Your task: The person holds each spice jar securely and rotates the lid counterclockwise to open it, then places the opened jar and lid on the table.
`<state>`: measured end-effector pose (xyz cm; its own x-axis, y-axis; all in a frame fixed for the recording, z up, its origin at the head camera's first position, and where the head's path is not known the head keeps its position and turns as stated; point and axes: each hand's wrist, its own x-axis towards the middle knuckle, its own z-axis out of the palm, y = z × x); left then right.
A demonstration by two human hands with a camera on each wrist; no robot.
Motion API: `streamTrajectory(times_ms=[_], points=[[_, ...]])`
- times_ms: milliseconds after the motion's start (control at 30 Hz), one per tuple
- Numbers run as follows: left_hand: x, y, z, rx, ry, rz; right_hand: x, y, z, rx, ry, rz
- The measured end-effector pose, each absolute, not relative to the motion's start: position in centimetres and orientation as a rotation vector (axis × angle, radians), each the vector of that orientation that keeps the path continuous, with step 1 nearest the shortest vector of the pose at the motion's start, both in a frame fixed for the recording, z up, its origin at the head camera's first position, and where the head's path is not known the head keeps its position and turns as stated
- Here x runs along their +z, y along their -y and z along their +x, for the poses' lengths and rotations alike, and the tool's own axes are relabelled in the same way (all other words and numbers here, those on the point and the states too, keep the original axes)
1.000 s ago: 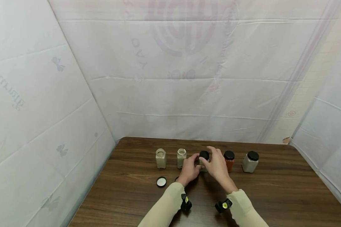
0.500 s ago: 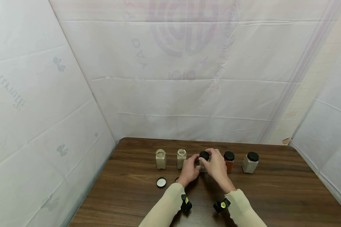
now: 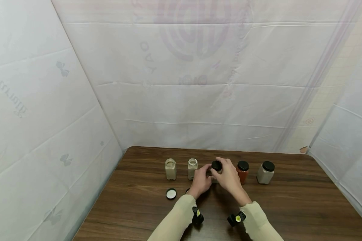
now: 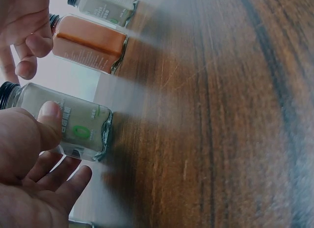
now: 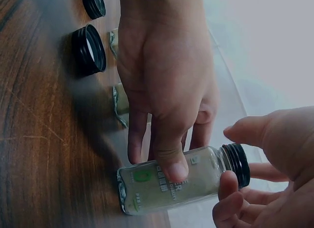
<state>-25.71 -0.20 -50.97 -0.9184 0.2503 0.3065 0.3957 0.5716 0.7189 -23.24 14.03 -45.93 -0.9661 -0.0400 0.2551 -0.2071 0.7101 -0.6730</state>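
A glass spice jar [image 4: 81, 113] with pale greenish-grey powder and a green-printed label stands upright on the table, a black screw lid [image 3: 216, 165] on top. My left hand [image 3: 200, 182] grips the jar's body, its thumb lying across the label in the right wrist view. Around the lid curl the fingers of my right hand [image 3: 229, 175]; one fingertip shows a small gap from the rim in the right wrist view. The powder-filled jar is mostly covered by both hands in the head view.
Two lidless jars, one at far left [image 3: 170, 170] and another [image 3: 192, 168], stand left of my hands. A loose lid [image 3: 171, 193] lies before them; another [image 5: 89, 50] is mostly hidden by my left hand. Rightward stand a capped orange-red jar [image 3: 242, 172] and a capped pale jar [image 3: 265, 172].
The right hand's raised fingers have come down and turned leftward around the lid. My left hand keeps its grip on the jar, which stays in about the same place.
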Motion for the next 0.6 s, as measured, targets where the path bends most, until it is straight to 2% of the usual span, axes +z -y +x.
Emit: streamTrajectory(times_ms=[367, 600], points=[[-50.92, 0.18, -25.59, -1.299, 2.636, -0.549, -45.87, -13.94, -23.33, 1.069, 2.685, 0.003], [-50.94, 0.17, -25.54, -1.35, 2.636, -0.533, -45.84, -14.17, -23.48, 1.079, 2.705, 0.039]])
